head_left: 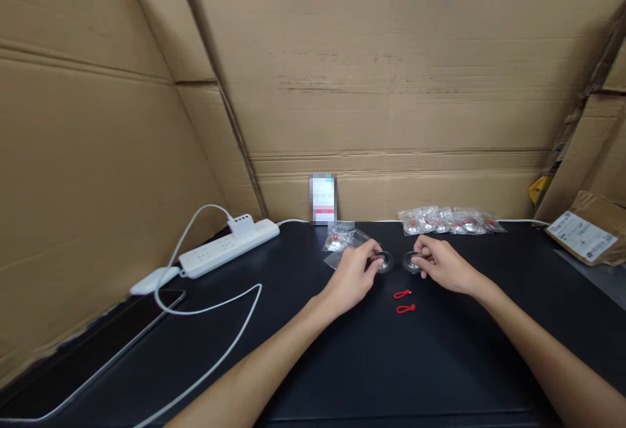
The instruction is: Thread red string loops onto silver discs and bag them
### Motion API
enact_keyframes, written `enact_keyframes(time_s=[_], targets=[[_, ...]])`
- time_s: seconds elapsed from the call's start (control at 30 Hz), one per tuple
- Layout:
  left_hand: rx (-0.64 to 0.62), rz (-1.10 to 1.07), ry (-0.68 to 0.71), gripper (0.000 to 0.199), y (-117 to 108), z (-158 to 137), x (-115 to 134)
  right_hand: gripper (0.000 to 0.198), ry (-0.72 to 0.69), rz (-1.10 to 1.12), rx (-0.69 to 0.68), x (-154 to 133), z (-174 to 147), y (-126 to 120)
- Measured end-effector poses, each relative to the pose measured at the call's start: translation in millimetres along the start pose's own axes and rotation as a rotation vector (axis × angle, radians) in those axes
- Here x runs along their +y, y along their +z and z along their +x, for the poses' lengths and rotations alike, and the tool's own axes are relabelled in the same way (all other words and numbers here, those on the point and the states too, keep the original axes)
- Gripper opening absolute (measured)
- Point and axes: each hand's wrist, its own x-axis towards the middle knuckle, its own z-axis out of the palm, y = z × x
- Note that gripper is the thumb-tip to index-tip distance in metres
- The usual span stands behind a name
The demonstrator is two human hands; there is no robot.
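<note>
My left hand [351, 276] pinches a small round disc [387, 261] with a clear rim and a dark and silvery middle. A matching disc [409, 263] is gripped by the thumb and fingers of my right hand [444, 265]. The two discs are side by side with a small gap, close above or on the black tabletop; I cannot tell which. Just nearer to me lie two red cord loops, one [402, 294] behind the other [405, 308]. Behind my left hand is a clear plastic bag [339, 237] with a red and silvery item inside.
Several bagged items [450, 220] lie in a row at the back. A phone [323, 199] leans on the cardboard wall [391, 115]. On the left are a power strip [229, 248], white cable [235, 343] and dark tablet-like device [98, 359]. A labelled carton [587, 229] stands right.
</note>
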Motion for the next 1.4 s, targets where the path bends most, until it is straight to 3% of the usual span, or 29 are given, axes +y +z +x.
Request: enact_keyframes(time_s=[0.17, 0.37, 0.5, 0.63, 0.77, 1.1, 1.4], targets=[[-0.001, -0.301, -0.157, 0.015, 0, 5, -7, 0.025, 0.042, 0.318, 0.031, -3, 6, 7], [-0.032, -0.357, -0.199, 0.02, 2, 3, -10, 0.034, -0.015, 0.498, 0.025, -13, 5, 20], [-0.036, -0.423, -0.204, 0.024, 5, 2, -3, 0.031, -0.068, 0.478, 0.055, -16, 3, 29], [-0.143, -0.589, -0.155, 0.037, 6, 2, 9, 0.029, -0.036, 0.403, 0.144, -8, 3, 33], [-0.211, -0.678, -0.115, 0.038, 7, 1, 13, 0.03, -0.018, 0.351, 0.13, -1, 4, 35], [-0.138, -0.512, -0.054, 0.022, 12, -3, 7, 0.033, -0.093, 0.235, 0.127, -20, -4, 34], [-0.102, -0.283, -0.05, 0.024, 7, -4, 9, 0.031, -0.095, 0.215, 0.077, -26, -7, 37]])
